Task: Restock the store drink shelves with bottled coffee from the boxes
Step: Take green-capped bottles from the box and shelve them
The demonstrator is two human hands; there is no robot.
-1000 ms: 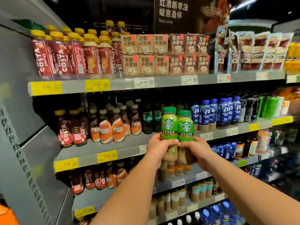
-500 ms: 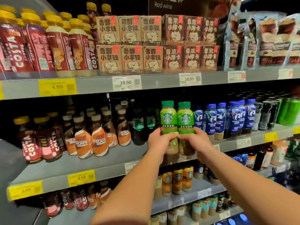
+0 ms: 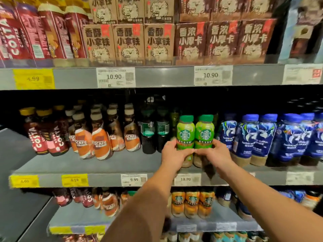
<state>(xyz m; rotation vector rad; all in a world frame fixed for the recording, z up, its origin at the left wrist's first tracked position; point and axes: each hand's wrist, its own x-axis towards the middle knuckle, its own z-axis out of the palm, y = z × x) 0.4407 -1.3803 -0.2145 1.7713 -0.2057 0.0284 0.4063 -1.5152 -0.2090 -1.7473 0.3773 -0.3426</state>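
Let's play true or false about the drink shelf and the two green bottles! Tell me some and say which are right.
1. Each hand, left hand and right hand, holds one of the green bottles. True.
2. The green bottles have red caps. False: their caps are green.
3. Blue bottles stand right of the green ones. True.
4. The orange Nescafe bottles stand on the top shelf. False: they share the middle shelf with the green ones.
5. The price tag reads 10.90. True.

retail store, drinks aisle | tiered grey shelves point(image 3: 104, 165) packed with bottled coffee point(image 3: 100, 142) and cartons point(image 3: 129, 42) | price tags point(image 3: 115, 77) on shelf edges: 10.90, 4.99, 9.99
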